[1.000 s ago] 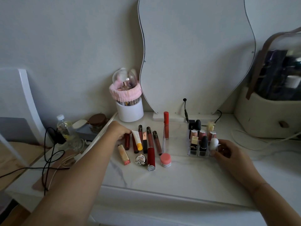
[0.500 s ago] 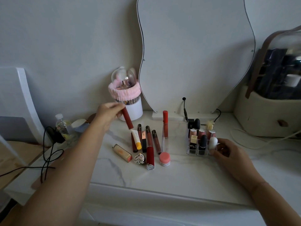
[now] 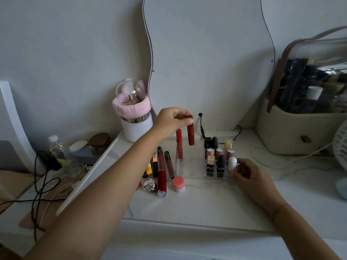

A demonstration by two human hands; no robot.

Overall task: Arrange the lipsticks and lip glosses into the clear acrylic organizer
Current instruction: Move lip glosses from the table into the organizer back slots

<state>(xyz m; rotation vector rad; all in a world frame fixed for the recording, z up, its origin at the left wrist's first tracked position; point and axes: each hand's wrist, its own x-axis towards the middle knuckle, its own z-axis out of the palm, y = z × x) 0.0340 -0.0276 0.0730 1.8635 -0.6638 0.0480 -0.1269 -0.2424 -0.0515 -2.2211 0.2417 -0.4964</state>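
Note:
My left hand (image 3: pixel 173 121) pinches the top of a dark red lip gloss tube (image 3: pixel 191 134), which hangs upright in the air just left of the clear acrylic organizer (image 3: pixel 213 174). The organizer holds several lipsticks and stands on the white marble tabletop. At its front right corner my right hand (image 3: pixel 249 175) grips the organizer's wall next to a white egg-shaped lipstick (image 3: pixel 232 163). Several lip glosses (image 3: pixel 161 166) lie in a row to the left, along with an orange-red gloss (image 3: pixel 179 145), a pink jar (image 3: pixel 178 184) and a silver heart-shaped case (image 3: pixel 150 185).
A wavy mirror (image 3: pixel 206 53) leans on the wall behind. A white brush holder with a pink band (image 3: pixel 135 121) stands at the back left. A beige bag (image 3: pixel 304 126) sits at the right, a white fan (image 3: pixel 340 145) at the edge, and cables and a bottle (image 3: pixel 58 149) at the left.
My left hand picked the dark red gloss out of the row, lifted it and carried it right toward the organizer. My right hand stayed on the organizer.

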